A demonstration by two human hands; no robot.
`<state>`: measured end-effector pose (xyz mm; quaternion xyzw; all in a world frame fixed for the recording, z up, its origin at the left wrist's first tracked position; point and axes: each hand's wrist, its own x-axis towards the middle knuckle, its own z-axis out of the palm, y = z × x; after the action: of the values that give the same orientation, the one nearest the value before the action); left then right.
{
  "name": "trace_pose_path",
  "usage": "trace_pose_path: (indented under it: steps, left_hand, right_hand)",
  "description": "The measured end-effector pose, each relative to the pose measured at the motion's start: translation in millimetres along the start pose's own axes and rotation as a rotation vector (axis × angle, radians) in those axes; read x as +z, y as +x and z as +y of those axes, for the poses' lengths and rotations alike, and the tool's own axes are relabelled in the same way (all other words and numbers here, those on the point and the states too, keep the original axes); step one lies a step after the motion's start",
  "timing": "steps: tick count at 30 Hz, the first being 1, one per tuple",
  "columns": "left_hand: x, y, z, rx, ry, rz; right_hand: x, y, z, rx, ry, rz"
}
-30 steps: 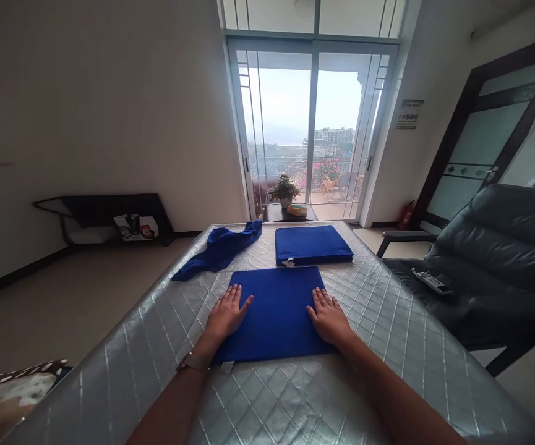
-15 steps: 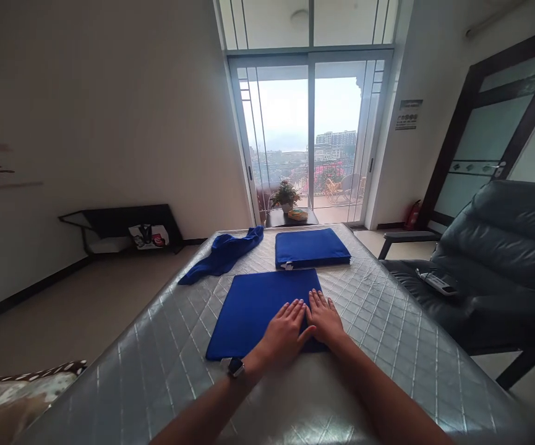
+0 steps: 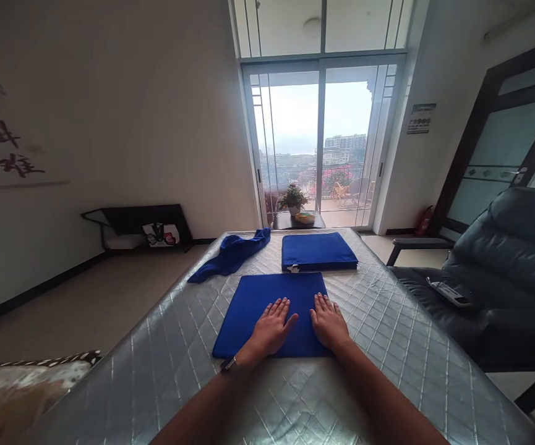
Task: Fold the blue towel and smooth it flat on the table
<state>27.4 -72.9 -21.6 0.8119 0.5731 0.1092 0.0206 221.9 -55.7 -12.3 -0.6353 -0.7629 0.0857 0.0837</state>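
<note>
Dark red characters (image 3: 5,139) are showing on the wall at the far left of the head view I am watching from afar, and below them I am picking up a spotted fabric (image 3: 35,383) by the lower edge. Further right, a black rack (image 3: 114,216) is standing against the wall, with a printed bag (image 3: 161,235) sitting on it.

On the silver quilted surface (image 3: 156,358) I am seeing a crumpled blue cloth (image 3: 234,252) lying near the far left edge. Just nearer, the flat blue panel (image 3: 253,296) is lying in front of the person, smooth, its corners squared. A watch (image 3: 228,363) is circling the left wrist, and the left hand (image 3: 271,327) is resting palm down around the panel's middle, its fingers pressing close together, its thumb angling away. Behind, a potted plant (image 3: 294,198) is standing before the sliding glass door (image 3: 321,142).

Straight beyond the panel, a neat blue stack (image 3: 318,247) is sitting, a pale tag (image 3: 294,268) poking out at its near left corner. The right hand (image 3: 328,321) is lying flat over the panel's right edge, its fingers staying nearly straight with slight gaps at the tips; neither hand is pinching anything that I am able to see.

At the right, a dark armchair (image 3: 517,259) is holding a pale device (image 3: 450,293) on its seat.
</note>
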Motion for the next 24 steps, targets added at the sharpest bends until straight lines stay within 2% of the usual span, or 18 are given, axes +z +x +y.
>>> trace_pose_path:
  steps: [5,8,10,13,18,22,24]
  left_hand:
    - [-14.3,-33,-62,-0.155,0.041,-0.030]
    - [-15.7,-52,-100,-0.235,0.058,0.005]
    - [-14.3,-61,-117,-0.257,0.063,0.022]
    - [-12.2,-65,-126,-0.268,0.068,0.019]
    - [-12.6,-63,-123,-0.264,0.058,0.024]
    - [-11.6,-63,-124,-0.247,0.050,0.045]
    - [-9.9,-63,-125,-0.249,0.047,0.056]
  right_hand:
    - [1,0,0,-0.001,-0.026,0.012]
    - [2,0,0,-0.004,-0.042,0.011]
    - [2,1,0,0.000,-0.052,0.006]
    - [2,2,0,0.002,-0.081,0.002]
    - [-3,0,-2,-0.009,-0.105,0.002]
    - [-11,-9,-8,-0.016,-0.115,0.076]
    - [-15,-19,-11,-0.070,-0.139,0.130]
